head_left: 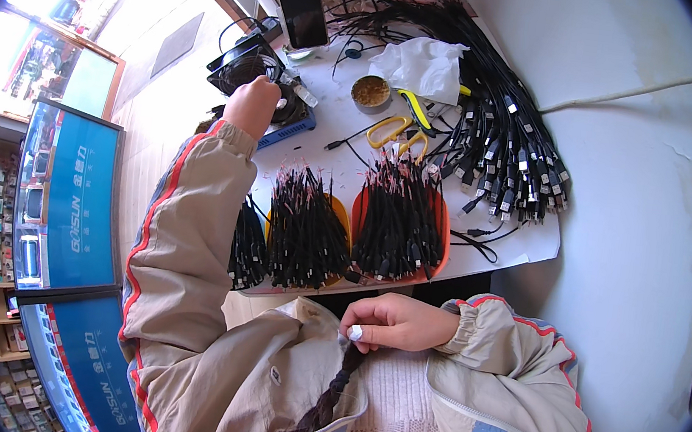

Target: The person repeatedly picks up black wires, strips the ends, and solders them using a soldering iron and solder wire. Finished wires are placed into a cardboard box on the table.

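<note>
My left hand point(253, 106) is stretched out to the back left, in front of a round black fan point(243, 68). Its fingers are curled, and whatever they hold is hidden. Beside it lies a blue-edged piece point(289, 130) on the table. Close to my body, my right hand point(404, 322) has thumb and fingers pressed together, with a white wrapping point(356, 332) on one digit. It is by my jacket's edge and a dark braid point(331, 395); what it pinches I cannot make out. Black cables with bared pink ends stand bundled in an orange-red container point(442, 252) and a yellow container point(342, 215).
A large heap of black USB cables point(511, 149) covers the table's right. Yellow-handled scissors point(387, 131), yellow-green pliers point(416, 111), a round tin point(371, 94), white tissue point(423, 67) and an upright phone point(301, 8) are farther back. A wall point(637, 206) borders the right; display cases point(75, 194) stand left.
</note>
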A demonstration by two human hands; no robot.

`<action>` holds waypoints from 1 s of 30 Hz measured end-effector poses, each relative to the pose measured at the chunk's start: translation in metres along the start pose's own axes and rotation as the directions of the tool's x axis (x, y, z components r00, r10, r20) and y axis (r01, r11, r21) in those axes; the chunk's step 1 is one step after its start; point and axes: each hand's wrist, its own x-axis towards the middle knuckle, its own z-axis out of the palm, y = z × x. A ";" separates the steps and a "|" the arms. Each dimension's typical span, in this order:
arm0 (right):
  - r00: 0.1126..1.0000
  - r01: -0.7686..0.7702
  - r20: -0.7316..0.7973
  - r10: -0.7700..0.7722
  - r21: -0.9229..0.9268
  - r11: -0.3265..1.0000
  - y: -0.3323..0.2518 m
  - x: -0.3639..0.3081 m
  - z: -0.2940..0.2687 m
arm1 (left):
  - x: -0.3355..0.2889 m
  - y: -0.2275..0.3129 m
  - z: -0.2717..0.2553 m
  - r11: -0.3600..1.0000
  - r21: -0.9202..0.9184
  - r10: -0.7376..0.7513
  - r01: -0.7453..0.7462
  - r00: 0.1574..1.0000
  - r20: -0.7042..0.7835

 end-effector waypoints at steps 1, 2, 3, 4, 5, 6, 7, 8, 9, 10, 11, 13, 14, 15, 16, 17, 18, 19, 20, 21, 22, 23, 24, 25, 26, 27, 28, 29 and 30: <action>1.000 -0.001 -0.004 0.001 0.000 1.000 0.000 -0.001 0.001 | 0.001 0.000 0.001 1.000 -0.009 -0.004 0.004 1.000 -0.005; 1.000 -0.003 -0.007 0.003 0.000 1.000 0.000 -0.002 0.002 | 0.001 0.000 0.001 1.000 -0.007 -0.008 0.008 1.000 -0.009; 1.000 -0.006 -0.015 0.005 -0.010 1.000 0.000 -0.003 0.003 | 0.001 -0.001 0.000 0.999 -0.040 -0.033 0.032 0.999 -0.015; 1.000 -0.004 -0.028 0.004 0.014 1.000 0.000 -0.004 0.004 | 0.000 -0.001 -0.002 0.997 -0.062 -0.057 0.056 0.998 -0.019; 0.999 -0.003 -0.046 0.004 0.028 1.000 0.001 -0.005 0.006 | -0.003 0.000 -0.006 0.993 -0.084 -0.082 0.079 0.996 -0.023; 0.998 0.000 -0.060 0.002 0.034 0.999 0.002 -0.007 0.008 | -0.008 0.000 -0.012 0.975 -0.207 -0.094 0.076 0.992 -0.080; 0.997 0.002 -0.081 0.001 0.038 0.999 0.003 -0.008 0.009 | -0.014 0.000 -0.021 0.943 -0.327 -0.115 0.065 0.984 -0.137; 0.995 0.007 -0.096 -0.004 0.034 0.999 0.004 -0.009 0.011 | -0.021 0.001 -0.031 0.898 -0.436 -0.152 0.061 0.972 -0.178; 0.994 0.015 -0.113 -0.013 0.022 1.000 0.005 -0.009 0.013 | -0.033 0.004 -0.042 0.843 -0.534 -0.229 0.064 0.941 -0.248; 0.992 0.015 -0.126 -0.009 0.042 0.999 0.006 -0.009 0.016 | -0.047 0.010 -0.054 0.758 -0.649 -0.312 0.061 0.908 -0.279; 0.990 0.016 -0.140 -0.008 0.055 0.998 0.007 -0.008 0.019 | -0.061 0.017 -0.066 0.656 -0.748 -0.418 0.099 0.873 -0.251; 0.989 0.022 -0.149 -0.012 0.063 0.998 0.009 -0.005 0.025 | -0.091 0.032 -0.091 0.280 -0.960 -0.534 -0.007 0.830 -0.162; 0.990 0.026 -0.143 -0.018 0.058 0.998 0.009 -0.002 0.029 | -0.105 0.041 -0.103 0.127 -0.989 -0.585 -0.082 0.799 -0.141; 0.990 0.031 -0.137 -0.023 0.053 0.998 0.010 0.000 0.033 | -0.114 0.047 -0.116 -0.034 -0.977 -0.607 -0.212 0.781 -0.149; 0.991 0.030 -0.129 -0.025 0.035 0.999 0.012 0.003 0.038 | -0.123 0.053 -0.128 -0.188 -0.922 -0.628 -0.339 0.763 -0.153; 0.993 0.018 -0.117 -0.017 0.014 1.000 0.013 0.005 0.043 | -0.132 0.058 -0.140 -0.329 -0.826 -0.648 -0.457 0.746 -0.155; 0.994 0.008 -0.107 -0.009 -0.007 1.000 0.014 0.007 0.048 | -0.142 0.062 -0.152 -0.372 -0.786 -0.647 -0.495 0.745 -0.162; 0.995 -0.004 -0.098 0.001 -0.028 1.000 0.016 0.008 0.054 | -0.155 0.064 -0.165 -0.427 -0.739 -0.622 -0.521 0.762 -0.178; 0.995 -0.013 -0.095 0.008 -0.046 0.999 0.017 0.008 0.058 | -0.168 0.066 -0.177 -0.480 -0.690 -0.595 -0.542 0.779 -0.197; 0.996 -0.024 -0.089 0.018 -0.063 0.998 0.018 0.008 0.063 | -0.183 0.067 -0.188 -0.538 -0.633 -0.577 -0.556 0.791 -0.205; 0.997 -0.030 -0.073 0.024 -0.083 0.996 0.020 0.008 0.066 | -0.200 0.069 -0.197 -0.537 -0.628 -0.570 -0.563 0.791 -0.222; 0.996 -0.035 -0.089 0.029 -0.066 0.997 0.021 0.008 0.069 | -0.215 0.070 -0.204 -0.573 -0.583 -0.551 -0.576 0.797 -0.247; 0.995 -0.036 -0.095 0.031 -0.050 0.998 0.022 0.008 0.070 | -0.230 0.069 -0.211 -0.567 -0.599 -0.516 -0.565 0.811 -0.276; 0.995 -0.035 -0.093 0.032 -0.030 0.999 0.023 0.008 0.071 | -0.244 0.066 -0.215 -0.580 -0.598 -0.497 -0.554 0.822 -0.279; 0.993 -0.041 -0.111 0.035 -0.052 0.998 0.024 0.009 0.072 | -0.256 0.062 -0.218 -0.524 -0.631 -0.517 -0.572 0.802 -0.298; 0.993 -0.043 -0.114 0.037 -0.045 0.998 0.025 0.010 0.071 | -0.268 0.057 -0.219 -0.479 -0.651 -0.541 -0.589 0.782 -0.310; 0.989 -0.059 -0.137 0.051 -0.050 0.997 0.027 0.011 0.071 | -0.279 0.052 -0.219 -0.448 -0.658 -0.564 -0.605 0.762 -0.317; 0.985 -0.078 -0.160 0.069 -0.054 0.995 0.029 0.012 0.071 | -0.290 0.045 -0.220 -0.334 -0.703 -0.638 -0.627 0.700 -0.321; 0.982 -0.073 -0.176 0.066 -0.036 0.997 0.031 0.014 0.070 | -0.300 0.035 -0.222 -0.236 -0.733 -0.703 -0.639 0.633 -0.325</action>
